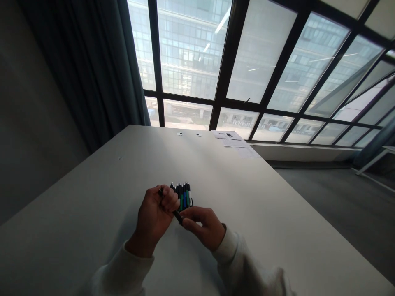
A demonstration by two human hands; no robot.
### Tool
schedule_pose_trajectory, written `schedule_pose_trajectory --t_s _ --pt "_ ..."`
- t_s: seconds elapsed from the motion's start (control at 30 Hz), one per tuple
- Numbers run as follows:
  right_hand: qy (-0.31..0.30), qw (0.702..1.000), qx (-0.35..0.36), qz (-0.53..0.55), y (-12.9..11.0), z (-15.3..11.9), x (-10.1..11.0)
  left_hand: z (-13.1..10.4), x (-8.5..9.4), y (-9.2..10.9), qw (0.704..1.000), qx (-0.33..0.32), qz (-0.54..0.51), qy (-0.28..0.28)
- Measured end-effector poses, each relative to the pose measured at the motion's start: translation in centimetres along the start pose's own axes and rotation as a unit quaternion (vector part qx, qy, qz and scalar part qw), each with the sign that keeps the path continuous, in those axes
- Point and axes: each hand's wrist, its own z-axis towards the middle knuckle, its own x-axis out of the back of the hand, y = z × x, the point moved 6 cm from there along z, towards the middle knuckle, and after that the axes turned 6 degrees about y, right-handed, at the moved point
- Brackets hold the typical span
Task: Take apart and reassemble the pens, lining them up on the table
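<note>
My left hand (156,213) is closed around a dark pen (177,216), its fingers wrapped over the middle of the barrel. One end of the pen sticks out above the fist and the other points down toward my right hand (203,224). The thumb and fingers of my right hand pinch that lower end. Just beyond both hands, several pens (185,196) lie side by side on the white table, with black, blue, green and white parts. My left fingers hide part of this row.
The white table (247,230) stretches to the windows. Sheets of paper (234,142) lie at its far right edge, and two small white pieces with dark spots (180,134) are near the back. A dark curtain (120,74) hangs at the left.
</note>
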Motion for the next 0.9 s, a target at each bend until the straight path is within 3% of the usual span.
schedule_pose_trajectory --t_s 0.23,0.43,0.9 --pt "0.016 0.988 -0.056 0.143 0.7 0.4 0.2 0.9 1.6 0.4 0.997 0.0 -0.062 0.053" --pt "0.014 0.986 -0.063 0.156 0.7 0.4 0.0 0.7 1.4 0.5 0.997 -0.007 -0.072 0.04" --pt "0.021 0.99 -0.058 0.127 0.9 0.2 0.0 0.9 1.9 0.3 0.995 -0.008 -0.065 0.07"
